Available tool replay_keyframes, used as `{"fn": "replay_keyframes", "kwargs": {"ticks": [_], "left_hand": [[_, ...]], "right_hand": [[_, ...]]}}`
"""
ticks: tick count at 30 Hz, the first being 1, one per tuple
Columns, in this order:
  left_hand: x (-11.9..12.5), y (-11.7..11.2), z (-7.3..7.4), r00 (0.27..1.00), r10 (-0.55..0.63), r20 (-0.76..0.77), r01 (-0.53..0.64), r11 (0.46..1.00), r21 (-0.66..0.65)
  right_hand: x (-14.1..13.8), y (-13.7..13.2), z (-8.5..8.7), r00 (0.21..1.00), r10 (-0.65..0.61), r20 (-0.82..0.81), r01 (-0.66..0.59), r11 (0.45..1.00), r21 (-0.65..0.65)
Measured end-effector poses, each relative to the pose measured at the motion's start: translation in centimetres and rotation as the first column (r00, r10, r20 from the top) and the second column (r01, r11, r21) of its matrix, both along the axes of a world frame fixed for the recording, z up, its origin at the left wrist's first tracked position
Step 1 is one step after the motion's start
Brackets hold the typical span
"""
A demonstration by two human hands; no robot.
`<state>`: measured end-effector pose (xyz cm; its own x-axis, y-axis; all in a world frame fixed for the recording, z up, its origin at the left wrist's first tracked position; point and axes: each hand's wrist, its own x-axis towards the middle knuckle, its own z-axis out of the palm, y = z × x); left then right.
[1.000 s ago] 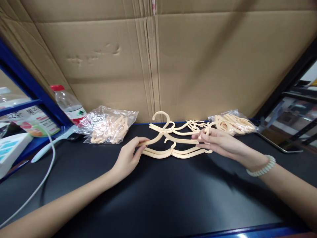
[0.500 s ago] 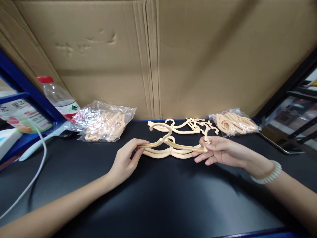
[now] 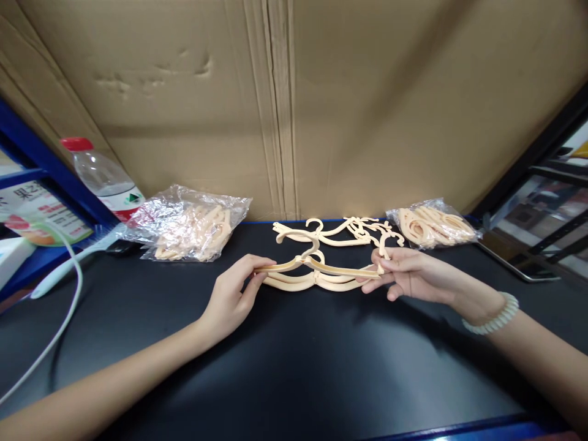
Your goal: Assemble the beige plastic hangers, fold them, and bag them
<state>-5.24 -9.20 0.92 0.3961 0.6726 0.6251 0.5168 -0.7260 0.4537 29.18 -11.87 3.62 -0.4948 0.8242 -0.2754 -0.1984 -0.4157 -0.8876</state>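
A beige plastic clothes hanger (image 3: 342, 269) is held up level above the dark tabletop, its hook rising from the middle. My left hand (image 3: 229, 297) pinches its left end between thumb and fingers. At the other end, my right hand (image 3: 413, 275) grips a small beige plastic piece (image 3: 381, 254) against the hanger's tip; the fingers partly hide whether the two are joined. Just behind the held hanger, more beige hangers (image 3: 294, 285) lie on the table. Farther back are another hanger (image 3: 340, 242) and a heap of small loose beige pieces (image 3: 362, 228).
Clear plastic bags of beige parts lie at left (image 3: 193, 229) and right (image 3: 434, 226). A red-capped bottle (image 3: 108, 174), a light-blue-handled brush (image 3: 78, 260) and a white cable (image 3: 68, 318) are at left. A phone-like slab (image 3: 519, 263) lies right, and cardboard (image 3: 390, 110) stands behind.
The small piece in my right hand has tilted and shifted slightly against the hanger's tip, with the fingers re-set around it. My left hand keeps its hold. The whole view has moved a little.
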Motion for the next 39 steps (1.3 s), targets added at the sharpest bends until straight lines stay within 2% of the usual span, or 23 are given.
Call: {"fn": "replay_keyframes", "kwargs": {"ticks": [11, 15, 19, 27, 36, 39], "left_hand": [[0.0, 0.0, -0.1, 1.0, 0.006, -0.006, -0.006, 1.0, 0.003], [0.1, 0.0, 0.0, 1.0, -0.001, -0.014, 0.001, 1.0, -0.004], [0.1, 0.1, -0.1, 1.0, -0.015, -0.017, 0.015, 1.0, 0.004], [-0.1, 0.0, -0.3, 0.999, -0.027, -0.023, 0.026, 0.999, -0.034], [-0.1, 0.0, -0.3, 0.999, -0.011, -0.04, 0.008, 0.996, -0.092], [0.0, 0.0, -0.3, 0.999, -0.002, -0.043, -0.002, 0.995, -0.103]], "right_hand": [[0.0, 0.0, 0.1, 0.999, -0.006, 0.039, 0.005, 1.0, 0.026], [-0.3, -0.3, -0.1, 0.993, -0.065, 0.099, 0.052, 0.99, 0.135], [-1.2, -0.5, -0.4, 0.969, -0.191, 0.156, 0.144, 0.952, 0.27], [-2.3, -0.4, -1.3, 0.928, -0.342, 0.146, 0.256, 0.872, 0.417], [-3.1, -0.7, -1.9, 0.9, -0.436, -0.019, 0.406, 0.82, 0.403], [-3.0, -0.5, -1.7, 0.872, -0.487, -0.049, 0.458, 0.778, 0.43]]}}
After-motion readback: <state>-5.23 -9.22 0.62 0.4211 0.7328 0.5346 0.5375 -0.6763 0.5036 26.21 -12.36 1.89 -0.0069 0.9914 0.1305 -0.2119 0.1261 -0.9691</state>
